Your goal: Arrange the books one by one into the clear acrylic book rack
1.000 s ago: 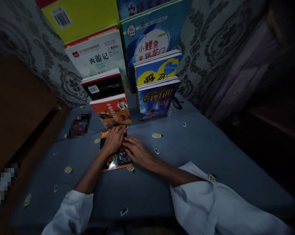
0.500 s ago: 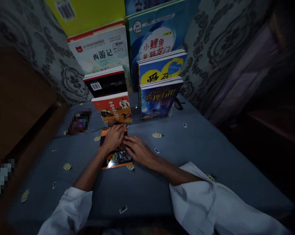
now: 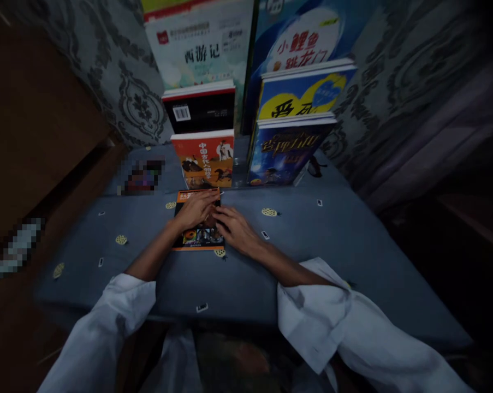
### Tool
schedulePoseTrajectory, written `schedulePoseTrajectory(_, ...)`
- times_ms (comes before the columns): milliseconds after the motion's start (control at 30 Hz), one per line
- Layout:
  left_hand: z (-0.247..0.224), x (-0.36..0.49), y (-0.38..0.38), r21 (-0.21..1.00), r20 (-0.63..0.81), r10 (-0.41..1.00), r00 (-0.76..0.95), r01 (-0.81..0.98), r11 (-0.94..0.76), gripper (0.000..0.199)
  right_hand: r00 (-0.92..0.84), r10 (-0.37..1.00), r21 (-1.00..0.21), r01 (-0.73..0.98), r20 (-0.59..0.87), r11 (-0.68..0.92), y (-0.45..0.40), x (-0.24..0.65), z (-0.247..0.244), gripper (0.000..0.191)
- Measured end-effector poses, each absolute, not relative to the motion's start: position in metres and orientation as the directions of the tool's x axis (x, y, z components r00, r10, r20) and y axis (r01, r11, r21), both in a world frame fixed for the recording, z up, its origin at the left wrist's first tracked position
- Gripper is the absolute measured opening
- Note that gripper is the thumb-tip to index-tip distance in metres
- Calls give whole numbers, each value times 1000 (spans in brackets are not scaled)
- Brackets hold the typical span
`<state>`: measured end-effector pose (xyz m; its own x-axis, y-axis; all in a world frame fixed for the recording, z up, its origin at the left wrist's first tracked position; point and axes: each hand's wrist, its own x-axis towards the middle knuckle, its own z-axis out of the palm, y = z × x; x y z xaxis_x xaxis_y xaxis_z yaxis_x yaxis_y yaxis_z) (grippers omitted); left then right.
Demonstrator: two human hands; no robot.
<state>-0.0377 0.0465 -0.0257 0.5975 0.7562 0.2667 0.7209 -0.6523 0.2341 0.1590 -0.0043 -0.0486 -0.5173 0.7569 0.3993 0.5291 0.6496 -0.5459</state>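
A book (image 3: pixel 202 237) with a black and orange cover and small photos along its lower part lies flat on the blue cloth of the table (image 3: pixel 246 278). My left hand (image 3: pixel 197 209) rests across its upper part, fingers stretched out toward the right. From the right side, my right hand (image 3: pixel 235 226) reaches onto the book, its fingers extended on the cover near the left fingertips. Both hands hide the middle of the cover. Just behind the book stands an upright red-orange book (image 3: pixel 205 161) with horse figures.
Behind it are a black book (image 3: pixel 205 114) and a pale book (image 3: pixel 205 65). To the right stand a dark blue book (image 3: pixel 289 153), a blue-yellow book (image 3: pixel 307 93) and a larger blue book (image 3: pixel 303 33). A blurred-out item (image 3: pixel 142 176) lies at the left. Patterned curtains (image 3: pixel 140 103) hang behind.
The view has tilted down and shifted, so the books appear higher and farther right. Both hands stay on the flat book in nearly the same pose.
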Motion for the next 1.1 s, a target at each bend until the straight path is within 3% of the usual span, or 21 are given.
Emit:
schedulePoseTrajectory(167, -30, -44, 39, 284, 270, 739, 617, 682, -674, 46, -499, 766, -606, 480, 405, 634, -2, 159, -47, 35)
schedulePoseTrajectory(667, -23, -40, 2, 193, 304, 731, 610, 713, -675, 40, -346, 845, -755, 392, 408, 525, 0, 165, -45, 48)
schedulePoseTrajectory(1100, -12, -48, -100, 374, 209, 708, 675, 614, -696, 43, -390, 823, -659, 494, 414, 566, -2, 165, -44, 39)
